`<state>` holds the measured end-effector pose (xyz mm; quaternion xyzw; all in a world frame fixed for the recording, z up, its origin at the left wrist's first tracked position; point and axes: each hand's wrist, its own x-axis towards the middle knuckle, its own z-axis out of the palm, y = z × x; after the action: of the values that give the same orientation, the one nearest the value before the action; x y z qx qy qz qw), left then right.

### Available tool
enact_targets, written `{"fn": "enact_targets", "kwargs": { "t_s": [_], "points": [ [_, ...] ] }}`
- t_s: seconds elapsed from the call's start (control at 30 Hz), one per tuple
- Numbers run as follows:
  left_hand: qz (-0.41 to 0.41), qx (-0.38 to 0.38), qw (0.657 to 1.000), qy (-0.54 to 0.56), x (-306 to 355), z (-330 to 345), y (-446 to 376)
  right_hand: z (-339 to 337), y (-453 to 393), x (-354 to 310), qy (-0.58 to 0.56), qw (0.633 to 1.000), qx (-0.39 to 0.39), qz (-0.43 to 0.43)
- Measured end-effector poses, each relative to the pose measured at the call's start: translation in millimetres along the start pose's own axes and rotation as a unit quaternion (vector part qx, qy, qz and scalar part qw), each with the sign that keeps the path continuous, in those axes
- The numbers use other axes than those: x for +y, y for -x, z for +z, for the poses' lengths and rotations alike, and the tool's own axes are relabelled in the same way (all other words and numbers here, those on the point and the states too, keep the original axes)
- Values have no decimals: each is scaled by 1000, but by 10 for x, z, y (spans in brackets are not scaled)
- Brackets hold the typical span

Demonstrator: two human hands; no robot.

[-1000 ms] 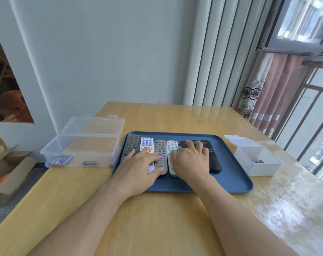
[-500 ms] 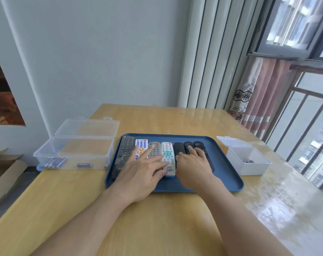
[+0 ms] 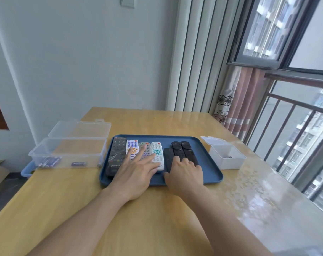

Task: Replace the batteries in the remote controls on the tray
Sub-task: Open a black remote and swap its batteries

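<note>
A dark blue rectangular plastic tray [image 3: 208, 174] lies mid-table on the pale wooden table [image 3: 157, 218], holding a row of remote controls [image 3: 118, 154] along its far edge. The left hand [image 3: 136, 174] rests flat, fingers spread, on the light remotes; the right hand [image 3: 185, 172] lies with fingers together on the black ones, gripping nothing.

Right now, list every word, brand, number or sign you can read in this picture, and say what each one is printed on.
Nothing reads with certainty.
Large black remote: white brand lettering near its lower end, too blurred to read.
White remote with the teal ring: small print at its lower end, too small to read.
Batteries in the clear box: label print too small to read.
Buttons on the other remotes: markings too small to read.
</note>
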<state>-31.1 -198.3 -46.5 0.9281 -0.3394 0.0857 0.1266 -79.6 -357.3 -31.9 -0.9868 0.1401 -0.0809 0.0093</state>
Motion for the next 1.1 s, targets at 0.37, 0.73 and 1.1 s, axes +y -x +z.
{"fn": "enact_targets", "kwargs": {
  "t_s": [0.37,0.73,1.1],
  "points": [
    [13,60,998,18,-23,46,-21,-182,50,73,-172,977,120,-46],
    [-181,267,709,627,95,-287,-81,-495,-370,-55,-680,701,-197,-92],
    [-189,248,648,695,-30,-138,-154,-43,-389,-94,-698,712,-76,-8]
  ]
}}
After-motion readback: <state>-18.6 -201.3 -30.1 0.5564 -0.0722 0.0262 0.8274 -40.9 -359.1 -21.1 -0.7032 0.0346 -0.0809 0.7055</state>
